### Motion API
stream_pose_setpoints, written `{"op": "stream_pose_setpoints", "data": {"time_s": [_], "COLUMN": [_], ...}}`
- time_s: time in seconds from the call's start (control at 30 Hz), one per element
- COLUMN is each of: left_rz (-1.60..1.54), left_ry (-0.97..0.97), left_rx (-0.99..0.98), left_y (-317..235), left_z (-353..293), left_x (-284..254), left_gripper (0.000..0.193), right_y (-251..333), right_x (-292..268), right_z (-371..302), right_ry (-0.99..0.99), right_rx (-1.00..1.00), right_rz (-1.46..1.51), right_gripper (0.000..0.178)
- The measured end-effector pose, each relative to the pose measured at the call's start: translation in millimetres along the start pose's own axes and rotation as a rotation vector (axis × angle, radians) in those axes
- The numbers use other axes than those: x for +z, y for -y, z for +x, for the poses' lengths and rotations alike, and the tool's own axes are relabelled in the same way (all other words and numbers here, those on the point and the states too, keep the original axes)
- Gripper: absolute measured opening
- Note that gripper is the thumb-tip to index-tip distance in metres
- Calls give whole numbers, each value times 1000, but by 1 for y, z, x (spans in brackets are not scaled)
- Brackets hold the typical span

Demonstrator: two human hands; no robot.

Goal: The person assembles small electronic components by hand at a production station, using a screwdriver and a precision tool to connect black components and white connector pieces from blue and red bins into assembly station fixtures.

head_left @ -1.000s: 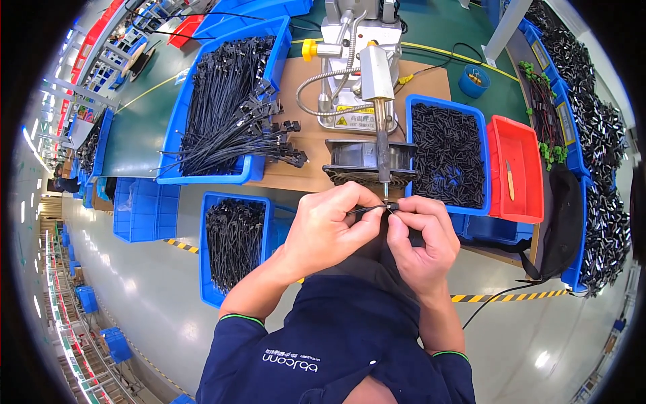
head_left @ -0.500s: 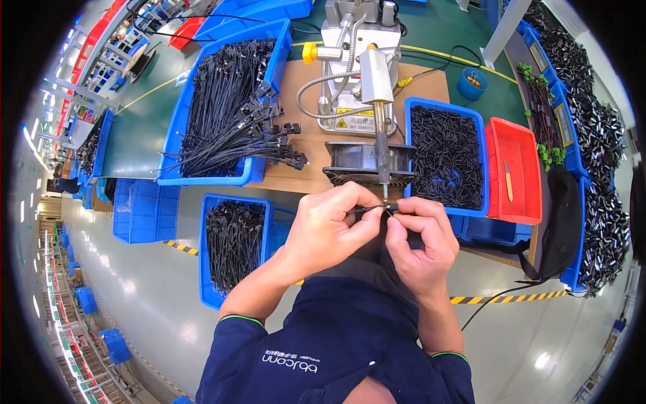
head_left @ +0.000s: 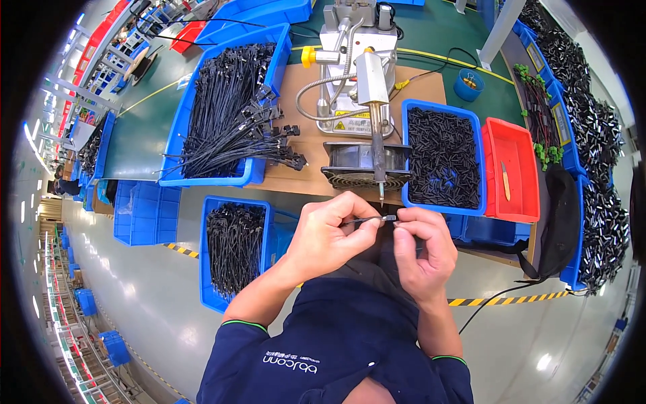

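My left hand [head_left: 331, 232] is closed, its thumb and index finger pinching a thin black cable [head_left: 363, 220] near its end. A small dark connector with a shiny metal part [head_left: 388, 217] sticks out from that pinch toward the right. My right hand [head_left: 426, 252] is curled close beside the connector, fingertips almost at its end; what lies between its thumb and fingers, if anything, is too small to make out. Just above both hands, the metal tip of a soldering iron [head_left: 381, 190] points down from its silver stand [head_left: 353, 50], apart from the connector.
Behind the iron tip stands a black fan [head_left: 356, 158]. Blue bins of black cables [head_left: 171, 145] lie left; a blue bin of small black sleeves [head_left: 482, 155] and a red tray [head_left: 525, 161] with a tweezer-like tool [head_left: 506, 182] lie right. A small blue cup [head_left: 469, 85] sits farther back.
Both hands have come slightly down from the iron tip, which was right at the cable end before. The connector now shows clearly between the hands.
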State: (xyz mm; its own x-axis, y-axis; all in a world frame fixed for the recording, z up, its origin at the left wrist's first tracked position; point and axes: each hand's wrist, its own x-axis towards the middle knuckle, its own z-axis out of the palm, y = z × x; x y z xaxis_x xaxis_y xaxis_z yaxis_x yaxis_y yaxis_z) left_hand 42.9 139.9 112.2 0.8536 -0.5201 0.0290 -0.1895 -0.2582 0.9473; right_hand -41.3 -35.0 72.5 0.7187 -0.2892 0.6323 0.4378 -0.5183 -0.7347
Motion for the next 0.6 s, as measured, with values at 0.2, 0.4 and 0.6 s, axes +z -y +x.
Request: {"op": "stream_pose_setpoints", "data": {"time_s": [0.2, 0.4, 0.6], "left_rz": [-85, 16, -11], "left_ry": [42, 177, 341], "left_rx": [-22, 3, -33], "left_y": [6, 11, 28], "left_z": [-7, -19, -26], "left_x": [9, 3, -12], "left_gripper": [12, 16, 21], "right_y": [2, -1, -10], "right_x": [-13, -17, -12], "right_z": [-25, -39, -53], "right_ry": [10, 126, 205], "right_rx": [565, 640, 619], "right_rz": [443, 512, 434], "right_gripper": [26, 16, 17]}}
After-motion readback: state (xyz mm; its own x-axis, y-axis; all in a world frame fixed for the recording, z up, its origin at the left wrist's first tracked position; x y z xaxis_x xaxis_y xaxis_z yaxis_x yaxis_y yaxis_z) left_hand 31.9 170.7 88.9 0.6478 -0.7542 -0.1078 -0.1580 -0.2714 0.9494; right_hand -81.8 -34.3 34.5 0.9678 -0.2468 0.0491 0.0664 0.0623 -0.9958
